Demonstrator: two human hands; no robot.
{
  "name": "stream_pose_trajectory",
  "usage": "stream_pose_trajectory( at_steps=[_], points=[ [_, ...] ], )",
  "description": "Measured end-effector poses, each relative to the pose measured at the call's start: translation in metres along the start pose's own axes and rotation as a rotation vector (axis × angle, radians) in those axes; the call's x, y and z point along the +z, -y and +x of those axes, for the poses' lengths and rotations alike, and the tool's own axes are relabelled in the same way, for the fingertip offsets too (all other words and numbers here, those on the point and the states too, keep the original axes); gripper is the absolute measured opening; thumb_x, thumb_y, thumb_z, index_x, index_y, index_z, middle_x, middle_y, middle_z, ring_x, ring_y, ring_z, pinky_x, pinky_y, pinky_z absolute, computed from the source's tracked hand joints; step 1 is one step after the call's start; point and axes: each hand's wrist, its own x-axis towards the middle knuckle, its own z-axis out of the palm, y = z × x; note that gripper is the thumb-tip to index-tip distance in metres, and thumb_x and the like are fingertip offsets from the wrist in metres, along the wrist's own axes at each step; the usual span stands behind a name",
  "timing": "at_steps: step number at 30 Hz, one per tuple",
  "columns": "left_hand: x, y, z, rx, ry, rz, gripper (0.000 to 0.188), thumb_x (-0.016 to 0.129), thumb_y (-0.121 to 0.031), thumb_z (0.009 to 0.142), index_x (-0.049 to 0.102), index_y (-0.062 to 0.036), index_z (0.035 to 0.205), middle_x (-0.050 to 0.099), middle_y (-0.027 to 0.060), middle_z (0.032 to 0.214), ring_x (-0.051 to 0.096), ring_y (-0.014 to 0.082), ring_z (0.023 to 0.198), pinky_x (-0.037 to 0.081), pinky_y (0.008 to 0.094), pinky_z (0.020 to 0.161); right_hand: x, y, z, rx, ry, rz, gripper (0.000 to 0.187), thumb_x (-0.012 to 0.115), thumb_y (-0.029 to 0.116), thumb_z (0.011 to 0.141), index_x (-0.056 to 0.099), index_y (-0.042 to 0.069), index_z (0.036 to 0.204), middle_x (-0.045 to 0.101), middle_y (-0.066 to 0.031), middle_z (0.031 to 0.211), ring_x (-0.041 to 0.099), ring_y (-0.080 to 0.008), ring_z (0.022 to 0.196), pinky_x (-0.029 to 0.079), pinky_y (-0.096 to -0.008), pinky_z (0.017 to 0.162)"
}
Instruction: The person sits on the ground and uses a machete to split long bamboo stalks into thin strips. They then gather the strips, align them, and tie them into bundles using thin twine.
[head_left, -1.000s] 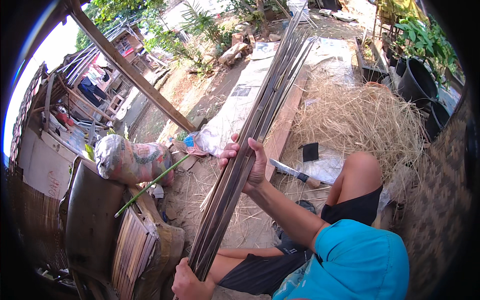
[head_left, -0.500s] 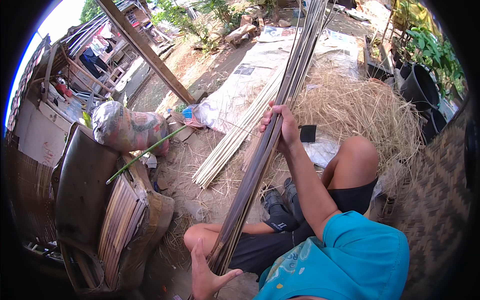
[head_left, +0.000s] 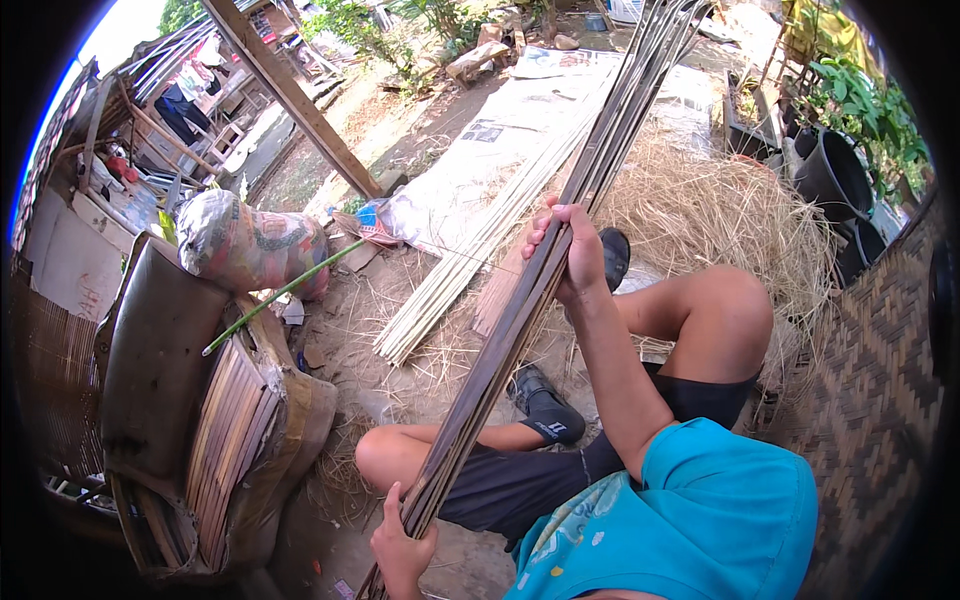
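Observation:
A long bundle of thin dark brown strips, seemingly bamboo point(head_left: 490, 377), slants across my body from the lower left to the upper right. My right hand point(head_left: 578, 256) is wrapped round it near the middle, thumb on top. Lower down, my left hand point(head_left: 402, 548) closes round the bundle near its bottom end, beside my bent knee. Its far fingers are hidden behind the strips. Past the bundle, a pile of pale strips point(head_left: 440, 298) lies on the ground, reaching onto a light sheet point(head_left: 500, 135).
Loose straw-like shavings point(head_left: 730, 205) are heaped at the right, near black buckets point(head_left: 835, 175). A worn chair with wooden slats point(head_left: 235, 430) stands at the left, a green stick point(head_left: 285, 290) above it. Behind sits a stuffed sack point(head_left: 255, 245). A woven wall point(head_left: 860, 400) borders the right.
My left hand has gone from spread fingers to closing round the bundle's lower end. One foot has shifted farther out, to the right of the bundle. My right hand keeps its grip.

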Motion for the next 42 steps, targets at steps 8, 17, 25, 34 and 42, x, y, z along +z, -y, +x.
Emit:
stream_pose_trajectory(
  at_steps=[8, 17, 25, 34, 42],
  points=[
    [0.035, -0.019, 0.013, 0.009, 0.413, -0.016, 0.045, 0.075, -0.030, 0.075, 0.061, -0.0042, 0.109, 0.071, 0.0258, 0.090, 0.068, 0.0456, 0.089, 0.053, 0.0527, 0.079, -0.024, 0.046, 0.008, -0.062, -0.157, -0.272, 0.027, 0.065, 0.022, 0.091, 0.055, 0.007, 0.111, 0.059, -0.0046, 0.076, 0.062, -0.0171, 0.064, 0.056, -0.0356, 0.058],
    [0.101, -0.050, 0.101, -0.075, 1.383, -0.776, 0.040, 0.071, -0.017, 0.086, 0.058, 0.0039, 0.118, 0.070, 0.0111, 0.091, 0.069, 0.0191, 0.084, 0.055, 0.0333, 0.076, -0.112, 0.085, 0.102, -0.349, -0.486, -1.108, 0.102, 0.076, 0.025, 0.086, 0.010, -0.008, 0.156, 0.053, -0.0312, 0.138, 0.058, -0.0360, 0.125, 0.049, -0.0391, 0.103],
    [0.194, -0.089, 0.177, -0.779, 1.849, -1.404, 0.049, 0.063, -0.021, 0.085, 0.049, -0.0013, 0.127, 0.055, 0.0083, 0.086, 0.056, 0.0188, 0.075, 0.051, 0.0346, 0.070, -0.278, 0.044, 0.114, 0.012, -0.648, -1.320, 0.114, 0.070, 0.056, 0.086, 0.001, 0.007, 0.161, 0.034, -0.0389, 0.149, 0.043, -0.0526, 0.134, 0.037, -0.0482, 0.114],
    [0.214, -0.047, 0.155, -0.782, 1.844, -1.441, 0.055, 0.062, -0.020, 0.081, 0.047, -0.0053, 0.132, 0.053, 0.0091, 0.083, 0.053, 0.0203, 0.071, 0.049, 0.0344, 0.068, -0.259, -0.017, 0.036, 0.360, -0.596, -0.137, 0.086, 0.077, 0.054, 0.084, 0.041, 0.003, 0.144, 0.061, -0.0218, 0.121, 0.066, -0.0336, 0.103, 0.056, -0.0509, 0.086],
    [0.164, -0.053, 0.125, -0.254, 1.243, -0.516, 0.090, 0.077, -0.043, 0.085, 0.031, -0.0007, 0.149, 0.063, 0.0271, 0.113, 0.067, 0.0398, 0.103, 0.055, 0.0475, 0.091, -0.290, -0.053, 0.045, 0.123, -0.601, -0.563, 0.032, 0.075, 0.010, 0.090, 0.062, -0.006, 0.114, 0.070, -0.0139, 0.097, 0.071, -0.0248, 0.078, 0.061, -0.0402, 0.066]
  ],
)
